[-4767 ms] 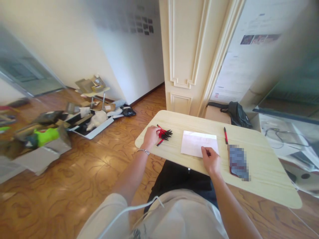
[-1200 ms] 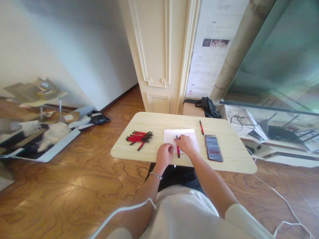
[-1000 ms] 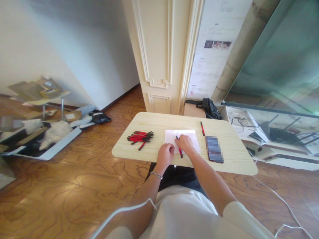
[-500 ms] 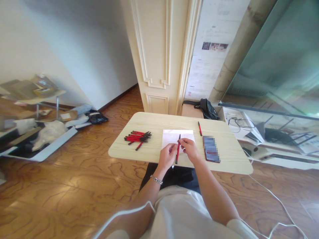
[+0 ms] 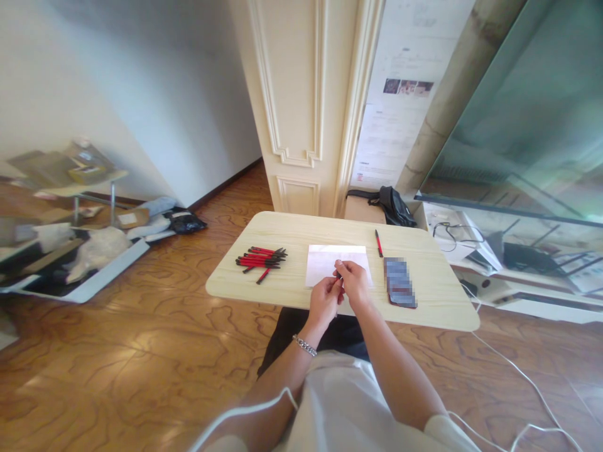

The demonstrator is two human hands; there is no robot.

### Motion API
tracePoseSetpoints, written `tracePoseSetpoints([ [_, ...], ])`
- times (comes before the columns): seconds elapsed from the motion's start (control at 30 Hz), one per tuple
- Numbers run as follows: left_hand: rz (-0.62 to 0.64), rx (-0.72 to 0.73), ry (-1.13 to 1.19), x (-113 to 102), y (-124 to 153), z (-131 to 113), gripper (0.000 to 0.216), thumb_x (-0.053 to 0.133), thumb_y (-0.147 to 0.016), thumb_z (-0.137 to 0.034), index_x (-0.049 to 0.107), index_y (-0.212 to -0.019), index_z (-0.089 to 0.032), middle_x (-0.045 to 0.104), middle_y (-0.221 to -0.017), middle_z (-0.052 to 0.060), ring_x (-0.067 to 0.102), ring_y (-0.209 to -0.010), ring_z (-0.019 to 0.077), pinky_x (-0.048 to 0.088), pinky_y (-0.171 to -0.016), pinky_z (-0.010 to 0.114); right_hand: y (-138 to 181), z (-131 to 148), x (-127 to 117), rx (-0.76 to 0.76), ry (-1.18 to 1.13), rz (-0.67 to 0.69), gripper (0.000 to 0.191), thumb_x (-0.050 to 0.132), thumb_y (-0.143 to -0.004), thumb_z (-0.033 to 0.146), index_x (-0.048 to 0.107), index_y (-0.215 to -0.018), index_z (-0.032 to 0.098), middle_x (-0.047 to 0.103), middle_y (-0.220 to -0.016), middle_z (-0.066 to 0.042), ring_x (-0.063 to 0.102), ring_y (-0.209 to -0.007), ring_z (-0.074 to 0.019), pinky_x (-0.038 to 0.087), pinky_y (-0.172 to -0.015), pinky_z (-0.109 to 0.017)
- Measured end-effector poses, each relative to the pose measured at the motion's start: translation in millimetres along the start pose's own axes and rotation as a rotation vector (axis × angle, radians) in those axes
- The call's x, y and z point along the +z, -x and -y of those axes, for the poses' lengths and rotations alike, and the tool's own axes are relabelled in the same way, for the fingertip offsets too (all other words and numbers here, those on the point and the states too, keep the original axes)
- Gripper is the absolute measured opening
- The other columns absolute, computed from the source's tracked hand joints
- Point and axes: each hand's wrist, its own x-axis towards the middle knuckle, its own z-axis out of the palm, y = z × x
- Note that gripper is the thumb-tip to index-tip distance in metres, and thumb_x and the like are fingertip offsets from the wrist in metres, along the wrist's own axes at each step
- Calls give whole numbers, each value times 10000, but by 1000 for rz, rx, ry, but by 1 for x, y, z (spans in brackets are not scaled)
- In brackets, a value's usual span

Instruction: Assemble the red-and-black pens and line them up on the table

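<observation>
Both my hands are raised a little over the near edge of the pale wooden table [image 5: 424, 301], gripping one red-and-black pen [image 5: 339, 284] between them. My left hand [image 5: 324, 302] closes on its lower part and my right hand [image 5: 354, 285] pinches its upper end; most of the pen is hidden by the fingers. Just beyond the hands lies a white sheet of paper [image 5: 325, 263]. A pile of several red-and-black pens [image 5: 260, 258] rests on the table's left part. A single red pen [image 5: 378, 242] lies to the right of the paper.
A phone [image 5: 399, 283] lies right of my hands. A black bag [image 5: 394, 205] sits behind the table by a cream panelled door. Boxes and clutter [image 5: 85, 245] cover the wooden floor at the left. A glass-topped stand [image 5: 518, 251] with cables is at the right.
The pen has been lifted off the paper and drawn toward me; both hands have closed round it, hiding most of it. Earlier, my left hand left the pen pile.
</observation>
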Motion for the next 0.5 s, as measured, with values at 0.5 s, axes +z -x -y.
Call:
tracePoseSetpoints([
  [0.5,46,-218,375,3,7,-3,320,736,-701,-395,583,-787,-128,575,-642,8,485,-481,67,345,-461,206,1,0,-7,65,-235,128,410,613,-753,549,653,-871,158,655,-727,-43,501,-449,-85,376,-386,-214],
])
